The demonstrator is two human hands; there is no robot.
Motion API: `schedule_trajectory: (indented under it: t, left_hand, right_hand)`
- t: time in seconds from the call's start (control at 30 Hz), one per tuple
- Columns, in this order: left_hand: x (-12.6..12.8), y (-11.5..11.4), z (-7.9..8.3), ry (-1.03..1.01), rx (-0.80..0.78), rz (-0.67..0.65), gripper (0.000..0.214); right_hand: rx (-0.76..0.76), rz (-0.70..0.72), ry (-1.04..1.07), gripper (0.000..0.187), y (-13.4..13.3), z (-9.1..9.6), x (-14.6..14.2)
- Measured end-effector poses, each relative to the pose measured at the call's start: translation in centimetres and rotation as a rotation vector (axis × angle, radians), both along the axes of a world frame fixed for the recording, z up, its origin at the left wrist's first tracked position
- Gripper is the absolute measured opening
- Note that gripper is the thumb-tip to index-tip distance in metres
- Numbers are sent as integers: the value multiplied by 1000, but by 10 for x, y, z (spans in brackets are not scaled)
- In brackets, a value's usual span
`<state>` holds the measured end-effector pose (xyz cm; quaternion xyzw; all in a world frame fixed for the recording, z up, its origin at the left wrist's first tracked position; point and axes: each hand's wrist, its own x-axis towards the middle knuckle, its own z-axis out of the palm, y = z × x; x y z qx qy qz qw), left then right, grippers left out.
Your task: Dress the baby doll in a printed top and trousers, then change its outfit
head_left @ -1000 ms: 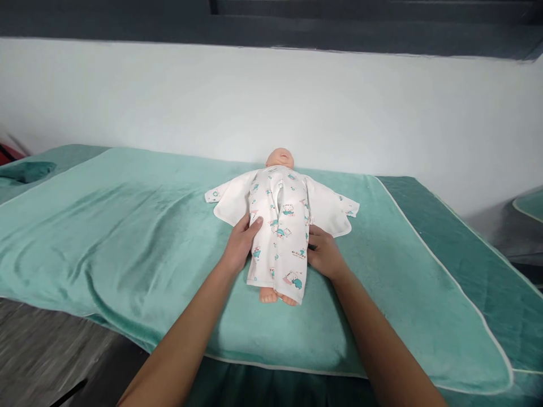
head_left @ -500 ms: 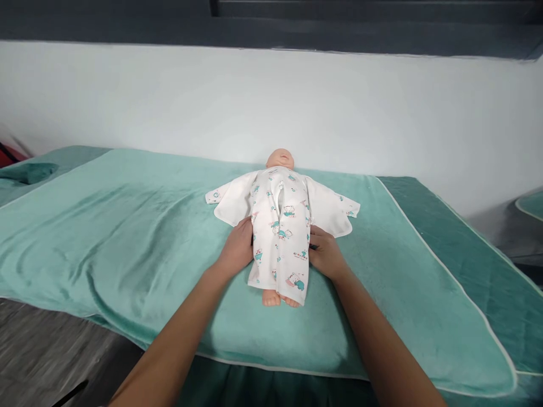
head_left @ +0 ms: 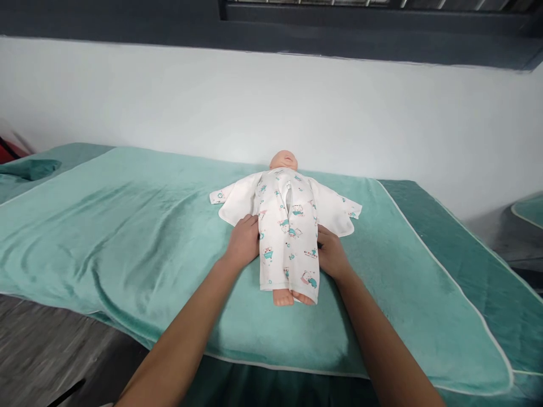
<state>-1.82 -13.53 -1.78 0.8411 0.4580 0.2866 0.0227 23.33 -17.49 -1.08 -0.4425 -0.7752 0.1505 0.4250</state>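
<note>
A baby doll (head_left: 283, 160) lies on its back, wearing a white top (head_left: 240, 198) with its sleeves spread wide. White baby trousers (head_left: 278, 249) with a teal animal print cover the front of its body and legs, and the bare feet (head_left: 283, 298) stick out below. My left hand (head_left: 245, 240) is closed at the left edge of the trousers. On the opposite edge my right hand (head_left: 332, 251) is closed on the cloth, with a small dark spot by its fingers. Fingertips of both hands are partly hidden by the fabric.
A light green blanket (head_left: 148, 243) with wrinkles on its left half lies under the doll, on a darker green cover (head_left: 475, 254). A white wall (head_left: 190, 102) stands behind, below a dark window ledge (head_left: 127, 25). Grey floor (head_left: 42, 339) shows at lower left.
The view has shifted slightly, so the doll appears a little further right. Both hands stay at the sides of the trousers, whose lower left edge now hangs straighter.
</note>
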Motion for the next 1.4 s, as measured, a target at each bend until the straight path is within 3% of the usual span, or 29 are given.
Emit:
schedule_trajectory:
  t: [0.23,0.5,0.6,0.73,0.8,0.87,0.97,1.03,1.1,1.3,1.4]
  left_hand:
    - [-13,-24,-4,-40,52,-6,21]
    - [-15,-22,-4,-21,-72,-42,15]
    - [-15,-23,-3,-86,-102,-37,20]
    - [-16,-25,0,-267,-139,10,19]
    - [-17,-25,-1,-383,-157,66,18]
    - [-17,-24,-2,-484,-186,134,18]
    - [-18,-19,-7,-595,-237,192,20]
    - [-19,-17,-9,-633,-255,201,21]
    - [-19,-15,-11,-655,-262,201,21]
    - [-18,-15,-8,-739,-301,211,21]
    - [-19,-16,-7,-759,-315,210,21]
  right_hand:
    - [5,0,-88,19,-3,0,0]
    - [-74,-12,-135,19,-7,2,3]
    - [-23,-246,-34,21,1,-2,16]
    - [81,-806,-18,25,17,-11,47]
    - [-20,-959,-73,36,23,-12,59]
    - [-170,-1001,-105,46,27,-9,66]
    - [-396,-997,-140,53,34,3,69]
    - [-518,-964,-183,48,41,13,69]
    - [-533,-881,-181,36,50,22,66]
    - [-124,-696,216,26,61,56,20]
    - [42,-411,59,16,47,72,-15]
